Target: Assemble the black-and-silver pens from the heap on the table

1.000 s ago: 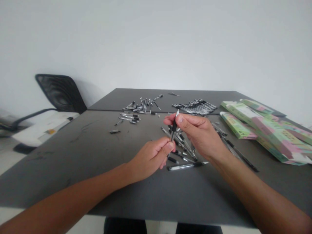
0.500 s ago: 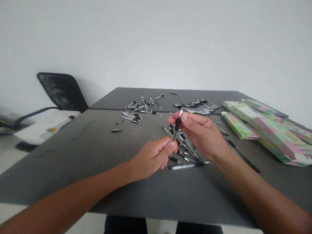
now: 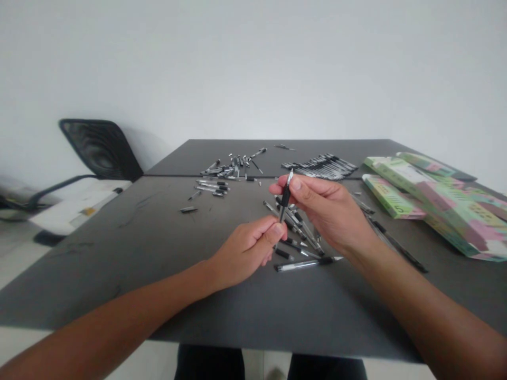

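Between both hands, a pen (image 3: 285,195) with a black grip and a silvery pointed tip is held nearly upright, tip up. My left hand (image 3: 247,248) is closed around its lower barrel. Thumb and fingers of my right hand (image 3: 322,208) pinch it near the tip. Behind and below the hands lies a loose pile of pens (image 3: 295,224), partly hidden by them. One clear-barrelled pen (image 3: 303,264) with a black grip rests flat in front of that pile.
Farther back are a heap of pen parts (image 3: 233,166) and a row of pens (image 3: 327,166). Several pen pieces (image 3: 212,186) lie left of centre. Green and pink boxes (image 3: 439,206) are stacked at right on the dark table (image 3: 158,237). A chair (image 3: 99,153) stands left.
The view has shifted slightly. Both hands still hold the same pen, with my right fingers still near its tip; little else differs.
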The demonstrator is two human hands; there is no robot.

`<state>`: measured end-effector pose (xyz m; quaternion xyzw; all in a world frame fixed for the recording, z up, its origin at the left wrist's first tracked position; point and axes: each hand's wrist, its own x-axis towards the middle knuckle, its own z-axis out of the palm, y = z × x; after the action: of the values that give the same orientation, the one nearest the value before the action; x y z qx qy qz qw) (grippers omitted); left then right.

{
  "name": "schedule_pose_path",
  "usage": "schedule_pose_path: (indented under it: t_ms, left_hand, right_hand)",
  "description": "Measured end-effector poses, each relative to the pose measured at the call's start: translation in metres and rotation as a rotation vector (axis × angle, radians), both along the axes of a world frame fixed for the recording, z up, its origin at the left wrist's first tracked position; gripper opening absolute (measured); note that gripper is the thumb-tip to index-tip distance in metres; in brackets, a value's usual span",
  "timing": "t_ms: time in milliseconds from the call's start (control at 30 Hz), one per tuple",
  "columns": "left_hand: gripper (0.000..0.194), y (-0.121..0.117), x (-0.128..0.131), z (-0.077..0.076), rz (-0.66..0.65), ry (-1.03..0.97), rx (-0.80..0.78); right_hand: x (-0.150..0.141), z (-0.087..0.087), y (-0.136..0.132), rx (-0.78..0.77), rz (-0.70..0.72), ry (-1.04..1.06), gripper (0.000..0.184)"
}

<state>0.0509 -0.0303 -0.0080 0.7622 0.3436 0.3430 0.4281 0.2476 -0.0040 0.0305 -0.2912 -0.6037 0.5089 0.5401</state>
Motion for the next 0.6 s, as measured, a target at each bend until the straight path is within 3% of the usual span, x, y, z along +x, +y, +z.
schedule_pose_path:
  t_ms: [133, 200, 400, 533, 600]
  left_hand:
    - [0.047, 0.001, -0.003, 0.005, 0.125, -0.035, 0.227]
    - [0.046, 0.001, -0.004, 0.008, 0.162, -0.087, 0.265]
    - [0.032, 0.002, 0.001, 0.007, 0.082, -0.199, 0.041]
    - [0.033, 0.005, 0.004, 0.004, 0.136, -0.294, 0.023]
    - [0.032, 0.008, 0.004, 0.005, 0.175, -0.363, 0.026]
  right_hand:
    - [0.001, 0.001, 0.002, 0.015, -0.065, -0.04, 0.026]
    - [0.001, 0.001, 0.002, 0.029, -0.076, -0.058, 0.028]
    - [-0.001, 0.001, -0.001, 0.123, -0.113, -0.204, 0.026]
    - [0.013, 0.007, 0.006, 0.242, -0.337, -0.375, 0.046]
    - [0.027, 0.011, 0.013, 0.317, -0.416, -0.599, 0.042]
